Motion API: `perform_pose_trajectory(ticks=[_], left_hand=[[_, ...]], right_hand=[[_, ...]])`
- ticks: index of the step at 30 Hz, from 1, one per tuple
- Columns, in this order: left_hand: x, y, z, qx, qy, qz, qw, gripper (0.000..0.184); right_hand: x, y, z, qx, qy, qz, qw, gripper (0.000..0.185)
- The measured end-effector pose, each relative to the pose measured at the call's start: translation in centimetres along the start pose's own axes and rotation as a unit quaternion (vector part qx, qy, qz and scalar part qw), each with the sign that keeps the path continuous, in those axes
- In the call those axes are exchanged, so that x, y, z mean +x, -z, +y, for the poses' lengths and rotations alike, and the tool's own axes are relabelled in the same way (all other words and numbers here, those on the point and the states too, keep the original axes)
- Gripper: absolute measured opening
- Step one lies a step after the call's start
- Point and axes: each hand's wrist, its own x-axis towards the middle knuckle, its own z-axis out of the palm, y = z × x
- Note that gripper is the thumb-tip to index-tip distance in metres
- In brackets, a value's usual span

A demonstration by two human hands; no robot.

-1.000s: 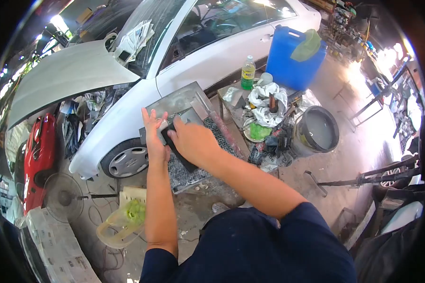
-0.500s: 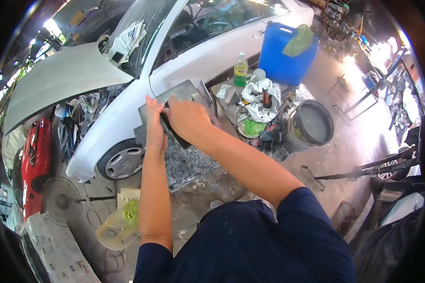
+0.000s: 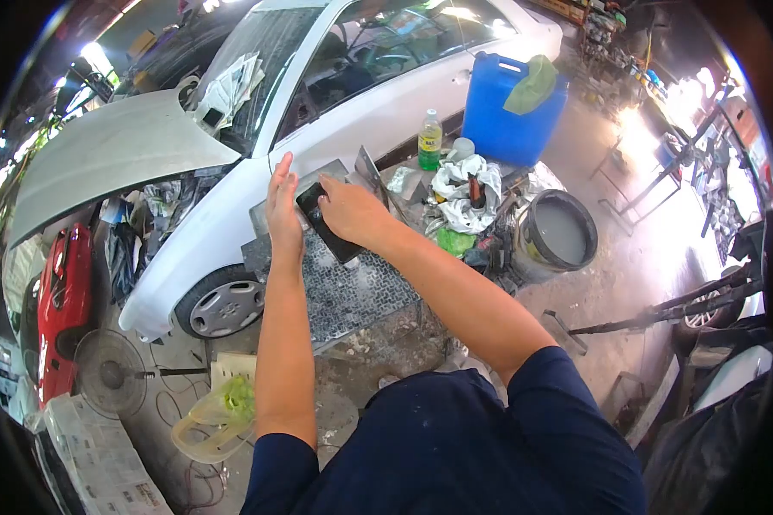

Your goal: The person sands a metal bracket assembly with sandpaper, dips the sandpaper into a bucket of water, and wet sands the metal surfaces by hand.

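My left hand (image 3: 283,219) has its fingers stretched out, pointing away from me beside a grey panel (image 3: 258,221). In my right hand (image 3: 349,212) is a flat black rectangular piece (image 3: 339,246), tilted, with my fingers closed at its far end; its exact kind does not show. The left palm faces the piece, and I cannot tell whether they touch. Beneath both hands lies a board with a worn black-and-grey pattern (image 3: 343,296). Another grey plate (image 3: 371,172) stands upright just beyond my right hand.
Behind the board stands a white car (image 3: 378,112) with its hood (image 3: 120,142) raised. To the right are a bottle of green liquid (image 3: 429,142), white crumpled plastic (image 3: 455,189), a blue jerrycan (image 3: 507,112) and a bucket of grey liquid (image 3: 567,227). A fan (image 3: 112,374) stands left.
My hands have moved apart slightly. The black piece now shows its broad face in my right hand, and my left fingers have straightened away from it. The view has shifted a little.
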Motion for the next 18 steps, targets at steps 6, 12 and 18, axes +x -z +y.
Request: perform_pose_trajectory(ticks=[6, 12, 18], left_hand=[[0.6, 0.0, 0.7, 0.017, 0.021, 0.009, 1.0, 0.054], [0.2, -0.5, 0.2, 0.0, 0.055, 0.005, 0.998, 0.054], [-1.1, -1.4, 0.8, 0.034, 0.027, -0.001, 0.999, 0.059]], right_hand=[[-3.7, 0.4, -1.7, -0.019, -0.024, -0.008, 1.0, 0.035], [-1.2, -0.5, -0.6, -0.018, -0.02, -0.003, 1.0, 0.031], [-2.3, -0.1, -0.9, -0.045, -0.01, -0.011, 0.999, 0.028]])
